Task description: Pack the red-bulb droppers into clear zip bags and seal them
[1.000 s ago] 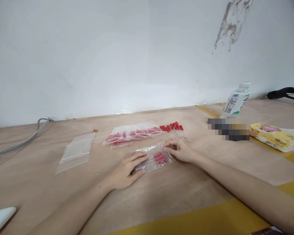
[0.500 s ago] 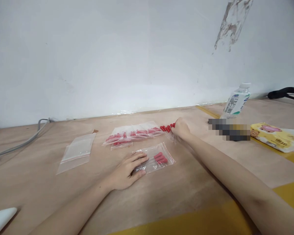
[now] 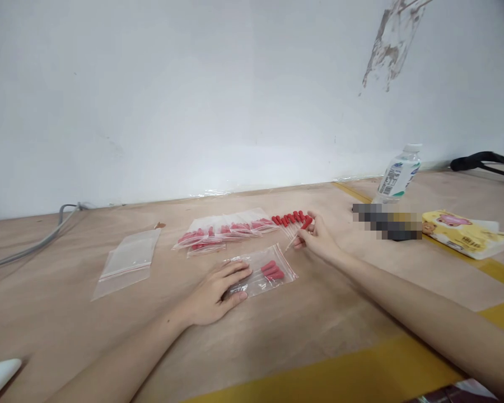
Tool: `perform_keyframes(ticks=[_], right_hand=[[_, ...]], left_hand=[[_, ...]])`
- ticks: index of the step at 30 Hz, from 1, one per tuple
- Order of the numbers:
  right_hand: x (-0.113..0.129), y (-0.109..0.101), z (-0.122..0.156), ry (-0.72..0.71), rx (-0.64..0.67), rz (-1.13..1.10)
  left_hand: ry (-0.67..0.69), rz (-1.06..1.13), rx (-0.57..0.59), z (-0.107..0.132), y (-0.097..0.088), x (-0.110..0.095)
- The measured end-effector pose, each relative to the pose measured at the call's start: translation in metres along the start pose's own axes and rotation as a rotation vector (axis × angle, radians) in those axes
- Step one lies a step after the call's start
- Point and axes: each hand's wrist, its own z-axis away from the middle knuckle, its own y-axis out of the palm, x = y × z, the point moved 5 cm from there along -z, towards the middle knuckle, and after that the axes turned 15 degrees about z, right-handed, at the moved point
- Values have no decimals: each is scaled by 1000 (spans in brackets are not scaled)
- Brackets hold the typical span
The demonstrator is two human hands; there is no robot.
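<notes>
My left hand (image 3: 218, 291) lies flat with fingers spread on the lower end of a clear zip bag (image 3: 264, 275) that holds three red-capped droppers. My right hand (image 3: 319, 238) pinches one red-capped dropper (image 3: 300, 230) just above the table, right of the bag's mouth. A row of loose red-capped droppers (image 3: 289, 219) lies just behind that hand. Several filled zip bags (image 3: 224, 230) lie in a row to the left of the loose ones.
A stack of empty zip bags (image 3: 128, 262) lies at the left. A water bottle (image 3: 397, 178), a yellow tissue pack (image 3: 466, 234) and a black strap (image 3: 483, 162) sit at the right. A grey cable (image 3: 42, 239) runs along the far left. Yellow tape crosses the wooden table (image 3: 319, 324).
My right hand left the bag's mouth, reached back to the loose droppers, and now comes back toward the bag with one dropper pinched. My left hand stayed on the bag.
</notes>
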Motion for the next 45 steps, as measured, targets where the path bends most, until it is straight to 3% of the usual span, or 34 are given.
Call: perform_keyframes(ticks=[6,17,23,29,34,40,45], right_hand=[[-4,23,25,81,80,-192],[-7,24,33,68,263,-312],[0,23,31,-118,401,50],[0,19,27,-179,461,184],[3,25,24,-300,419,401],[5,27,20,-357,419,525],[12,37,30,-383,414,476]], left_hand=[[18,-2,8,1,1,0],[32,9,-11,2,1,1],[-1,-2,-11,2,0,0],[24,1,-10,2,0,-3],[35,-5,-16,1,0,-2],[17,-8,-16,1,0,-2],[17,-9,-17,1,0,-2]])
